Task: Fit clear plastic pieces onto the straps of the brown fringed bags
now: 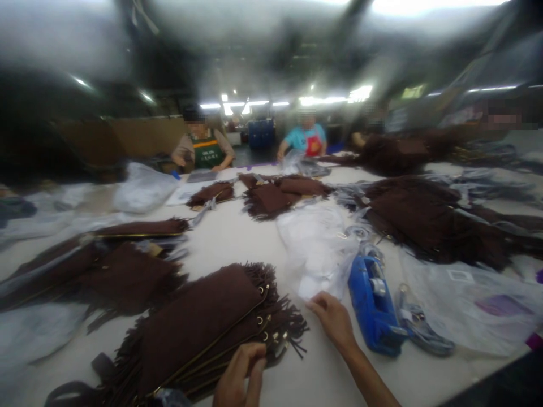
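A pile of dark brown fringed bags (199, 322) with gold zips and metal rings lies in front of me. My left hand (241, 376) is at the pile's near right edge, its fingers loosely curled, the thumb apart and nothing visible between them. To the right, my right hand (333, 322) pinches thumb and fingertips at the near edge of a stack of white plastic bags (320, 249). Just right of that hand stands a blue tape dispenser (373, 305) with a roll in it. Motion blur softens the picture.
More brown bags lie left (127, 277), at the middle back (271, 198) and in a large heap on the right (424, 215). Clear plastic (458, 299) and a grey coiled strap (428, 333) lie beside the dispenser. Across the table are co-workers, one in a green apron (207, 152).
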Demonstrator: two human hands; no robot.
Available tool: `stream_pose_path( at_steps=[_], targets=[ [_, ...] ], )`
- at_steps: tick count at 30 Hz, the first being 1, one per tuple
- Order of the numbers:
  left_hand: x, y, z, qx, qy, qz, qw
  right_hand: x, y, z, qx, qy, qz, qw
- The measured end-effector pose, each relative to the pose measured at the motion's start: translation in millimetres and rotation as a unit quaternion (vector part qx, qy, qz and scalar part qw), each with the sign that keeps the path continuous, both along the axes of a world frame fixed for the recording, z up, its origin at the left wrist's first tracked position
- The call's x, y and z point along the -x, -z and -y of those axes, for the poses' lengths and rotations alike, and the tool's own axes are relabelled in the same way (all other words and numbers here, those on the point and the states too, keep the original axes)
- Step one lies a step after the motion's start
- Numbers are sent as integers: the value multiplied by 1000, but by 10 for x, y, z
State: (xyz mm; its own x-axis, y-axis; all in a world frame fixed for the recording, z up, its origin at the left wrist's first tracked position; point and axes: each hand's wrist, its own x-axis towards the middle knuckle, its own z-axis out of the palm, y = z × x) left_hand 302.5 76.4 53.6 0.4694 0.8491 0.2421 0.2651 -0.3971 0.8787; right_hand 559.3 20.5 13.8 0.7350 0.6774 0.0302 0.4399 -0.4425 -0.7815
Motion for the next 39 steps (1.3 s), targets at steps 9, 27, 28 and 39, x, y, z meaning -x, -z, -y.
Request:
stream_pose_path(
  at_steps=[9,27,28,39],
  targets=[
    [-1611,440,-186,150,166,-59,973,-152,82,78,-66,-22,-89,994],
    [-1063,-193,-43,-18,261,-51,964,278,-472,643,-70,-85,-82,991],
    [-1017,-261,-16,9,272,-46,961,292,-521,648,-80,-91,-80,989],
    [-457,-510,176,264,175,-12,948,580,-602,678,-143,-63,-301,941]
  ],
)
